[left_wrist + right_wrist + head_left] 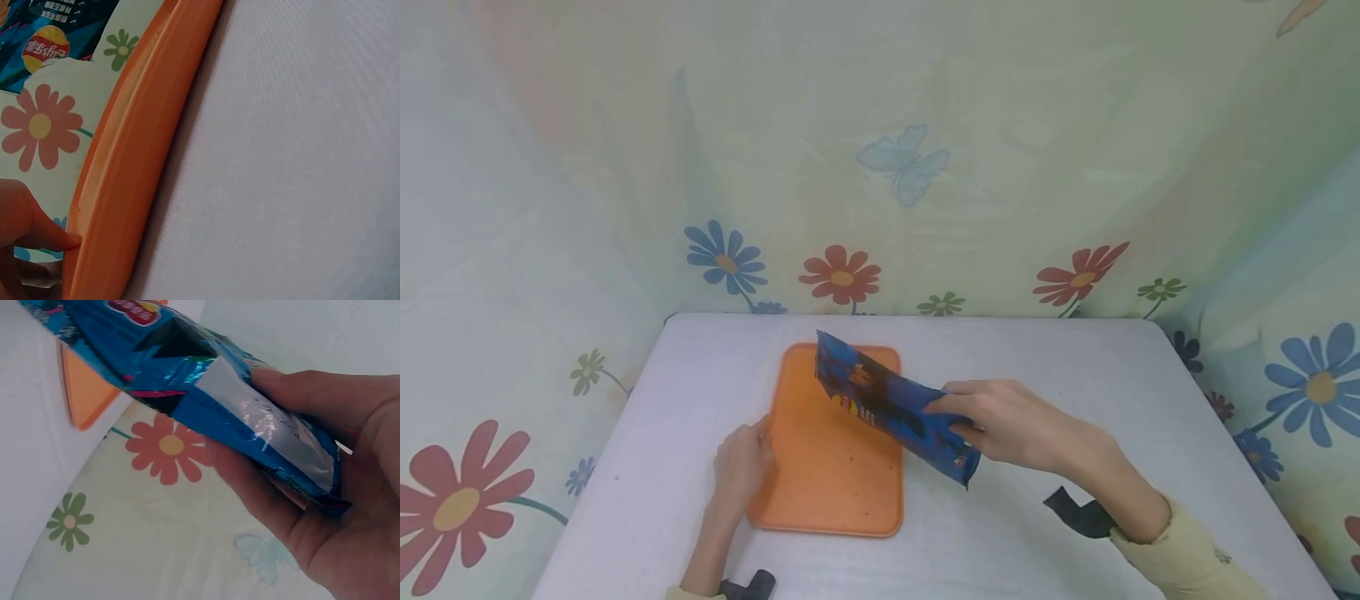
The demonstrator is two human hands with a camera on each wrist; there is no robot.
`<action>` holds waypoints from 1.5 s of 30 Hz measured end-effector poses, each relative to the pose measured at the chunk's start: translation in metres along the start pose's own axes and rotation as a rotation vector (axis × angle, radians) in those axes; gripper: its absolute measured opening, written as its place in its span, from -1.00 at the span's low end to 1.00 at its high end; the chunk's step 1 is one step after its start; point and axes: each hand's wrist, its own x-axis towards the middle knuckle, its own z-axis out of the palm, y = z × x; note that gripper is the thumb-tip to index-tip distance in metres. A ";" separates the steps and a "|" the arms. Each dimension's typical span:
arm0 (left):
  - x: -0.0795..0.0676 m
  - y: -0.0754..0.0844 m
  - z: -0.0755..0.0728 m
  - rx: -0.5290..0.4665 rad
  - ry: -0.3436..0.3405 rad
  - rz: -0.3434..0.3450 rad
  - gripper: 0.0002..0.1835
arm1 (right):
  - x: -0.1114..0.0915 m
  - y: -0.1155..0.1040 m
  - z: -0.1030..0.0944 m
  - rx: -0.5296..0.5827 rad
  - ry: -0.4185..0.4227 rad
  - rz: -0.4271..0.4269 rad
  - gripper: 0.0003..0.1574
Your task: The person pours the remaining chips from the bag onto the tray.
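My right hand (1011,423) grips a blue bag of chips (880,398) near its right end, thumb on one side and fingers on the other. The bag hangs tilted over the orange tray (827,492), its far end up toward the tray's back edge. In the right wrist view, the bag (169,381) shows a silvery panel between the thumb and fingers. At the tray's left side, my left hand (741,467) pinches the rim. The left wrist view has the thumb pressed on the tray's edge (134,169), other fingers partly hidden.
Under the tray is a white-covered table (1000,533). A flower-patterned curtain (1000,167) hangs behind the table and along both sides. Dark straps (1078,512) are worn at both wrists.
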 end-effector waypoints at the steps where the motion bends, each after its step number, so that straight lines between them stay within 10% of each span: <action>1: 0.000 0.000 0.000 0.000 -0.003 -0.001 -0.54 | 0.000 0.000 0.000 -0.002 0.009 -0.002 -0.63; 45: 0.003 -0.002 0.002 -0.015 -0.020 -0.010 -0.53 | 0.001 0.001 0.000 -0.021 0.158 -0.094 -0.63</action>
